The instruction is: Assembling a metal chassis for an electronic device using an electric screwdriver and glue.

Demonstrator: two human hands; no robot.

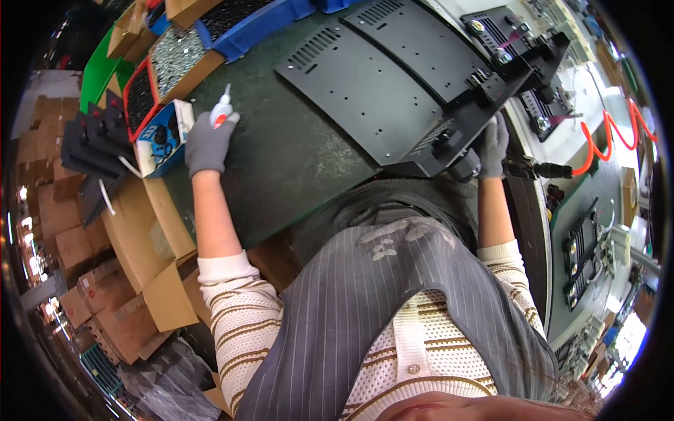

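My left hand (208, 144), in a grey glove, is closed around a small white squeeze bottle (222, 107) with a narrow nozzle and a red mark. It is beside an open blue and white box (166, 133) of small dark parts. Two large black perforated panels (365, 98) lie on the dark green work surface (281, 161), joined along a raised black rail (460, 137). My right hand (493, 149), also gloved, is against the rail's near right end. Its fingers are partly hidden there. Next to its wrist is a black tool (537, 169).
A red coiled hose (597, 144) runs from the tool to the right. Bins of small fasteners (179, 59) line the far left. An open cardboard box (151, 224) stands below the left edge. Black assemblies (540, 116) sit on the bench at right.
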